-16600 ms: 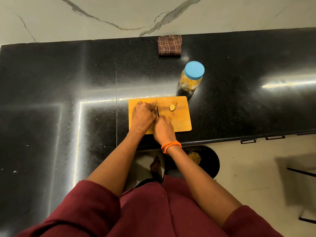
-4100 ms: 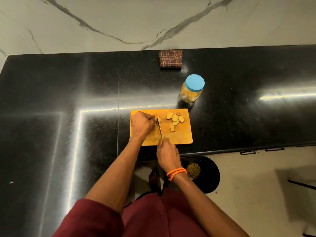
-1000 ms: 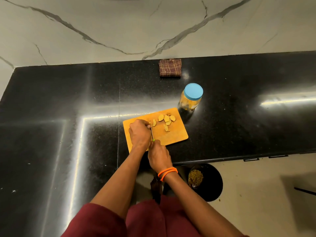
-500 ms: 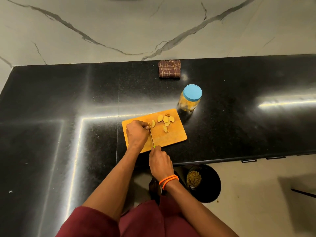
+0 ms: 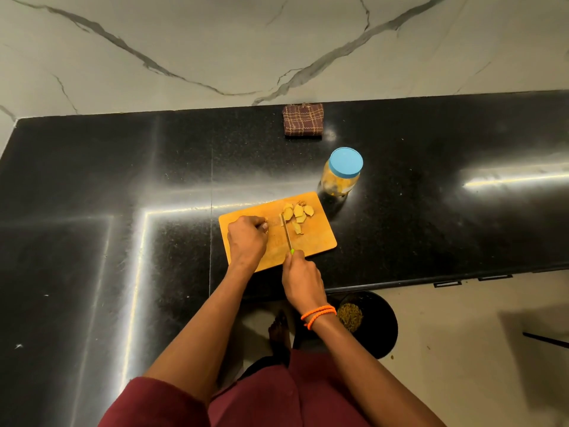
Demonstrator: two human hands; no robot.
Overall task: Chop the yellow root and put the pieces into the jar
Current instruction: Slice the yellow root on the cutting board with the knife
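Observation:
An orange cutting board (image 5: pixel 320 241) lies on the black counter near its front edge. Several pale yellow root slices (image 5: pixel 298 212) are piled at the board's far right part. My left hand (image 5: pixel 246 238) rests curled on the board's left half and pinches a small remaining root piece (image 5: pixel 266 224) at its fingertips. My right hand (image 5: pixel 303 280) grips the green knife handle; the thin blade (image 5: pixel 287 234) points away from me, its tip beside the slices. The jar (image 5: pixel 341 174), with a blue lid on it and yellow contents, stands just behind the board's right corner.
A folded brown checked cloth (image 5: pixel 303 120) lies at the back of the counter against the marble wall. Below the counter edge a black bin (image 5: pixel 374 322) with scraps stands on the floor, beside my bare foot (image 5: pixel 278 331).
The knife blade has moved right, away from my left hand, toward the cut slices. My left hand stays on the board's left half.

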